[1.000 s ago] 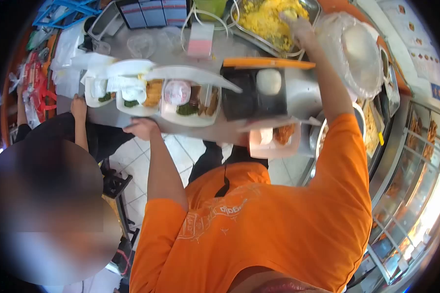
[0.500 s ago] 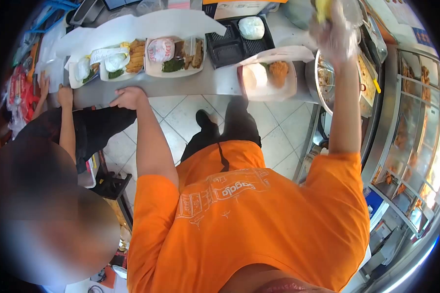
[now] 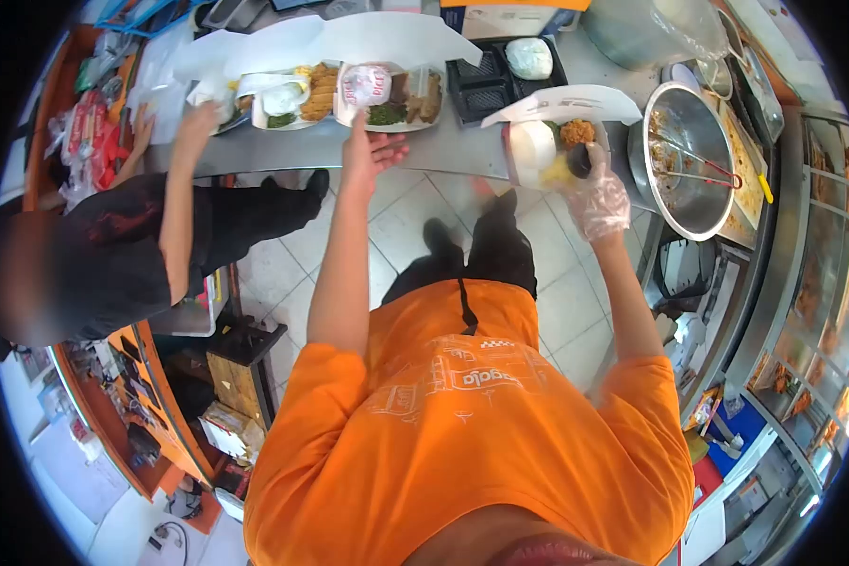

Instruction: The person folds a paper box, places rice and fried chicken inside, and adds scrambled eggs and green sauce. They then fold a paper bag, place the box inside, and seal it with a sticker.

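Observation:
My right hand (image 3: 602, 200), in a clear plastic glove, reaches over the near edge of an open takeaway box (image 3: 599, 141). Its fingers close on a small dark round item (image 3: 578, 159) whose kind I cannot make out. In that box lie a white rounded mound (image 3: 532, 144), a piece of fried chicken (image 3: 576, 132) and something yellow (image 3: 558, 174). My left hand (image 3: 373, 153) is bare and open, fingers apart, at the counter's front edge. Just beyond it stands a box with a paper-wrapped bundle (image 3: 366, 85), dark greens (image 3: 387, 114) and brown fried pieces (image 3: 423, 96).
To the right sits a steel bowl (image 3: 686, 217) with tongs (image 3: 693, 176) inside. A black compartment tray (image 3: 481, 91) holds a white wrapped bundle (image 3: 529, 58). At left, a co-worker's hand (image 3: 198, 121) is at another box. A glass display case (image 3: 811, 292) stands far right.
My right hand has come down from above the steel bowl to the chicken box. My left hand has lifted off the counter edge and opened. The co-worker's hand has moved to the leftmost box.

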A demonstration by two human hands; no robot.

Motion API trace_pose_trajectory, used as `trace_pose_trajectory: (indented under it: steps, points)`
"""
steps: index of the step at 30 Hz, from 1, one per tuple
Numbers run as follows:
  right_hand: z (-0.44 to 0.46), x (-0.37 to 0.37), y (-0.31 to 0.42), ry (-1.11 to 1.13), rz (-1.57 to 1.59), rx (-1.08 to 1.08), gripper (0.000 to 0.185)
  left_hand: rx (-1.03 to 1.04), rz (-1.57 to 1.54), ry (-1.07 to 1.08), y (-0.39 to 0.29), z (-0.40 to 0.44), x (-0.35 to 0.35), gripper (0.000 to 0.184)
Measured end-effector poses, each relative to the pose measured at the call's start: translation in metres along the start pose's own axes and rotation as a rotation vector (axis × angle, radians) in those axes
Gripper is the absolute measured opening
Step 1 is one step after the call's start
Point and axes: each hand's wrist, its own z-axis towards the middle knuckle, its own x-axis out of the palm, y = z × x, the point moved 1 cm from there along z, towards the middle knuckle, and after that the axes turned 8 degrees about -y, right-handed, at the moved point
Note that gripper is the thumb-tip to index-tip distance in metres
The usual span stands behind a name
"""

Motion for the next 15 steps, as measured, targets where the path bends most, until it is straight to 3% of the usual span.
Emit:
trace_pose_trajectory:
  steps: [3, 7, 9, 10, 14, 15]
  points:
    - [0.002, -0.002, -0.007, -0.05, 0.099, 0.134, 0.069, 0.042, -0.17, 0.067, 0.008, 0.022, -0.001, 0.043]
    - [0.012, 0.002, -0.028, -0.323, 0.307, 0.097, 0.055, 0.061, -0.231, 0.01, 0.006, 0.019, -0.001, 0.043]
    - [0.032, -0.018, -0.015, -0.479, 0.576, 0.101, 0.053, 0.064, -0.258, 0.027, 0.004, 0.02, -0.003, 0.042]
    - [0.053, -0.046, 0.01, -0.473, 0.591, 0.205, 0.052, 0.06, -0.269, 0.024, 0.003, 0.022, -0.004, 0.041]
    - [0.178, -0.093, 0.031, -0.313, 0.41, 0.019, 0.052, 0.102, -0.32, -0.01, -0.001, 0.025, -0.009, 0.039]
    - [0.214, -0.091, 0.03, -0.372, 0.416, -0.126, 0.044, 0.104, -0.309, -0.019, -0.003, 0.025, -0.012, 0.039]
